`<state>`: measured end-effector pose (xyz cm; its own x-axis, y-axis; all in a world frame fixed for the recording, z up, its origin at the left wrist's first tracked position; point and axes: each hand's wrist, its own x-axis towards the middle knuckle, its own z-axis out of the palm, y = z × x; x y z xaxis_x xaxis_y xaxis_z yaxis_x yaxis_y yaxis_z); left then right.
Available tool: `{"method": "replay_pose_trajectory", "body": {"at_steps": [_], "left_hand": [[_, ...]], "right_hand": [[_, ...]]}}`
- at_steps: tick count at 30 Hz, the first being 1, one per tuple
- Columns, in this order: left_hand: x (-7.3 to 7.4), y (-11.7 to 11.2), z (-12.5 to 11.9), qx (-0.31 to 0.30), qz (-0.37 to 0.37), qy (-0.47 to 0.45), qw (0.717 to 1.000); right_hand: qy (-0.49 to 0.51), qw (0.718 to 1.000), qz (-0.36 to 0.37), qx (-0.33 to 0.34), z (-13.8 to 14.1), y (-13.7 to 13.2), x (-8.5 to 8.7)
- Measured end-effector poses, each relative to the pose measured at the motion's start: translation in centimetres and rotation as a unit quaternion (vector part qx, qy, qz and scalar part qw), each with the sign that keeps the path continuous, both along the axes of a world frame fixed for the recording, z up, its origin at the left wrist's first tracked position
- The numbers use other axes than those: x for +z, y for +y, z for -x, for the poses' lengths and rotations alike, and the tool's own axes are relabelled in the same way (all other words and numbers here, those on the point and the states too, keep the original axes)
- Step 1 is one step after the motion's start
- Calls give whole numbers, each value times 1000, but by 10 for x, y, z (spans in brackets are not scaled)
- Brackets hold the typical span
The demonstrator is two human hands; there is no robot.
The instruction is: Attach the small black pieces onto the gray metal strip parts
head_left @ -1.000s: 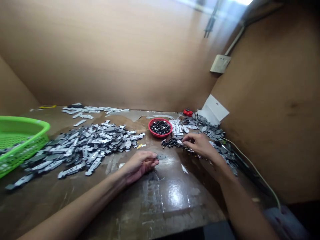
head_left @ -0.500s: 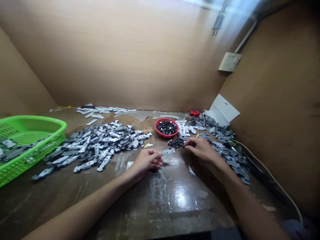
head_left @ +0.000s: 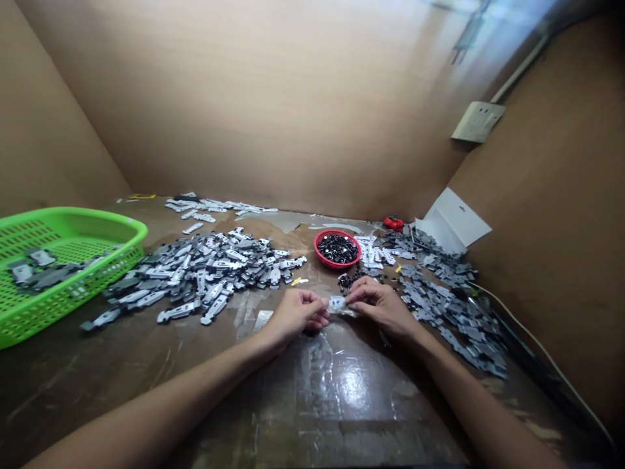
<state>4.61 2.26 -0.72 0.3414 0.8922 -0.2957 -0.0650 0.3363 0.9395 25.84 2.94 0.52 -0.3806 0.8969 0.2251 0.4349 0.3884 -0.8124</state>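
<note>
Since the frame half a second earlier, the right hand (head_left: 383, 307) has been shifted from the heap of small black parts (head_left: 347, 280) to the right end of the flat piece (head_left: 336, 301) held by the left hand (head_left: 300, 316). The piece, white-grey and lying crosswise, is found between both hands, over the middle of the table (head_left: 293, 423). Its left end is gripped by the left thumb and fingers, the other fingers being curled. The right thumb and fingers are bent into a pinch at its right end; whether they are closed on anything cannot be told at this size.

The black heap is partly hidden by the right hand. Just behind it, a red basket (head_left: 336, 265) is filled with black parts. A green basket (head_left: 105, 279) is seen at the table's left edge, grey pieces inside; beside it a pile of white-and-grey pieces (head_left: 209, 270) is spread. Loose grey pieces (head_left: 446, 306) are scattered along the right edge. A folded white card (head_left: 461, 218) is propped at the back right corner.
</note>
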Motion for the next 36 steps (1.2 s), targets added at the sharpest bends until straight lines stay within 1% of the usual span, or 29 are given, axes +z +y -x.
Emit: {"method": "replay_pose_trajectory", "body": {"at_steps": [3, 7, 9, 11, 13, 15, 17, 18, 19, 21, 24, 27, 30, 33, 36], "left_hand": [[1, 0, 1, -10, 7, -1, 1000], [0, 1, 1, -9, 10, 7, 1000], [-1, 1, 1, -6, 9, 14, 1000], [-1, 2, 1, -4, 11, 21, 1000], [0, 2, 1, -5, 15, 25, 1000], [2, 2, 1, -8, 19, 30, 999], [5, 1, 1, -13, 22, 36, 999], [6, 1, 1, -15, 23, 40, 999], [7, 1, 0, -18, 21, 43, 999], [7, 0, 0, -22, 17, 46, 999], [7, 0, 0, -26, 15, 49, 998], [8, 0, 1, -29, 22, 50, 998], [7, 1, 1, -30, 28, 50, 998], [4, 2, 1, -32, 28, 52, 998], [3, 2, 1, -34, 29, 52, 998]], "right_hand": [[-8, 1000, 4, 2, 1, 0, -1], [0, 999, 31, 10, 1, 1, -2], [14, 999, 42, 18, -2, 2, 0], [27, 999, 39, 8, -9, 4, 4], [29, 999, 21, -36, -18, 7, 7], [-1, 993, -10, -114, -29, 11, 10], [-62, 977, -59, -193, -40, 16, 11], [-97, 968, -84, -217, -44, 18, 11], [-132, 960, -104, -225, -48, 19, 10], [-193, 952, -122, -203, -53, 21, 7], [-272, 943, -115, -154, -55, 22, 1], [-317, 931, -113, -139, -54, 23, -3], [-314, 933, -115, -132, -54, 23, -3], [-279, 943, -112, -140, -54, 22, 0], [-245, 955, -108, -128, -53, 20, 4]]}}
